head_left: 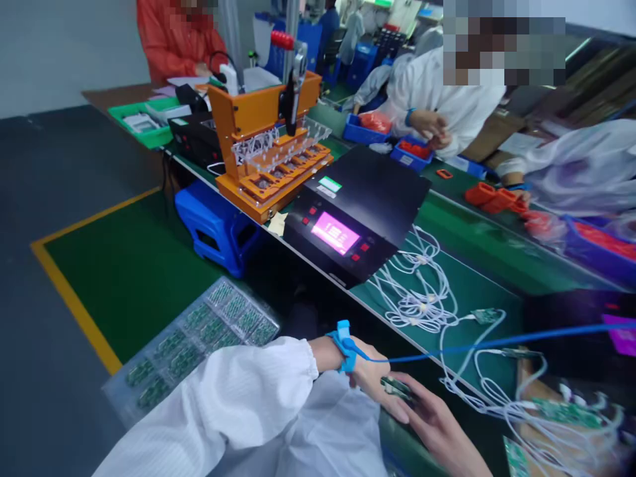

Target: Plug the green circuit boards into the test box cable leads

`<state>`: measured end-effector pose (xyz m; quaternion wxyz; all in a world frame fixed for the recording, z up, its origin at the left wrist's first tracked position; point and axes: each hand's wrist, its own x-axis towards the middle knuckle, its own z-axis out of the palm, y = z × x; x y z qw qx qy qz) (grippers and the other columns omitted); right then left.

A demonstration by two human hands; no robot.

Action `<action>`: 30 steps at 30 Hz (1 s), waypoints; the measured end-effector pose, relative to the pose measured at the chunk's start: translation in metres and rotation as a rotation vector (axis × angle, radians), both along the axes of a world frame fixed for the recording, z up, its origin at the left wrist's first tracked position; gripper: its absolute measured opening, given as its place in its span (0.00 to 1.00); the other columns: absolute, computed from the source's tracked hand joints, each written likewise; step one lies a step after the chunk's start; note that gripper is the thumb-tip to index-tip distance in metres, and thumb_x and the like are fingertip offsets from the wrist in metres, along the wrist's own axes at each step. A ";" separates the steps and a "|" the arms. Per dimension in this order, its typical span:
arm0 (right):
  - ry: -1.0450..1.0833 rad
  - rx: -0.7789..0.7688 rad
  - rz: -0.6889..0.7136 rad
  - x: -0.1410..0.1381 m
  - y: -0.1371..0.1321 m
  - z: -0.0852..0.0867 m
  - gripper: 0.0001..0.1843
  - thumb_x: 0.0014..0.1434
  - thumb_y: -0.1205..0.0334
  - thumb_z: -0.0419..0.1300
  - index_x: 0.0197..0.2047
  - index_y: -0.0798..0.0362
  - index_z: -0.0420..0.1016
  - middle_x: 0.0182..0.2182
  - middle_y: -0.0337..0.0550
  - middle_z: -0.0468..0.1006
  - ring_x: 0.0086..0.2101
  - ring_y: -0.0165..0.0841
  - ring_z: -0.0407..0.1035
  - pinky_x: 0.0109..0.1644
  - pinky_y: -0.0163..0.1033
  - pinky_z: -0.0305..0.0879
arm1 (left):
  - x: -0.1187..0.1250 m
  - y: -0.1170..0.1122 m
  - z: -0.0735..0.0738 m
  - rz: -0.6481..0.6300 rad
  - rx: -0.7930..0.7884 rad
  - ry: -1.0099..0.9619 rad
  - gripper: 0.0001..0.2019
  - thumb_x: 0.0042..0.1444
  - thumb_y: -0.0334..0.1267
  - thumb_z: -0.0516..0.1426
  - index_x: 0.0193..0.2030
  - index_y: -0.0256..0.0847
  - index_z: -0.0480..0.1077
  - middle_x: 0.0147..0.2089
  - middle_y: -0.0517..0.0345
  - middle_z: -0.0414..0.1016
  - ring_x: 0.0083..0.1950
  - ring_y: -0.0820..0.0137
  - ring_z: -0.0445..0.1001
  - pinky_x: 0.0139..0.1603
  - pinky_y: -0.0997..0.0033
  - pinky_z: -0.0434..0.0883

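A small green circuit board [397, 389] is held where my two hands meet, low in the view above my lap. My left hand [371, 379], with a blue wrist strap [344, 347] and a white sleeve, is closed against the board's near side; some of its fingers are hidden. From the lower right, my right hand [437, 421] pinches the board's other end between thumb and fingers. Left of my arm, a clear tray [199, 338] carries many green boards in its compartments. White cables [422, 305] lie coiled on the bench to the right, some joined to circuit boards [566, 412].
A black tester [368, 199] with a lit pink screen sits on the bench beside an orange clamp fixture [273, 165]. The strap's blue cord [497, 346] stretches rightward. Below the bench edge is a blue stool [211, 228]. Co-workers sit across the bench near blue bins [368, 131].
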<state>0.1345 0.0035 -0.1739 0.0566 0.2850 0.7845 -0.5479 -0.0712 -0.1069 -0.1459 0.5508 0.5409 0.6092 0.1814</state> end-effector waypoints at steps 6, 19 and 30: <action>0.191 -0.124 -0.288 0.003 0.033 -0.004 0.29 0.52 0.42 0.74 0.52 0.48 0.81 0.39 0.47 0.85 0.39 0.42 0.82 0.47 0.41 0.81 | 0.015 0.039 0.011 0.006 0.004 -0.092 0.19 0.69 0.49 0.55 0.30 0.38 0.71 0.25 0.60 0.75 0.27 0.71 0.77 0.33 0.74 0.73; 0.877 -0.399 -0.833 -0.018 0.045 -0.034 0.26 0.55 0.53 0.75 0.55 0.48 0.75 0.41 0.47 0.82 0.38 0.37 0.79 0.41 0.39 0.77 | 0.034 0.097 0.065 0.201 -0.149 -0.214 0.29 0.67 0.65 0.51 0.58 0.43 0.72 0.51 0.53 0.79 0.53 0.60 0.77 0.56 0.64 0.73; 0.951 -0.060 -1.045 -0.064 0.059 -0.008 0.22 0.61 0.51 0.70 0.58 0.42 0.80 0.41 0.43 0.75 0.36 0.34 0.72 0.40 0.39 0.73 | -0.018 0.176 0.106 -0.136 -0.233 0.088 0.24 0.63 0.58 0.59 0.58 0.46 0.75 0.47 0.56 0.82 0.48 0.61 0.79 0.52 0.66 0.76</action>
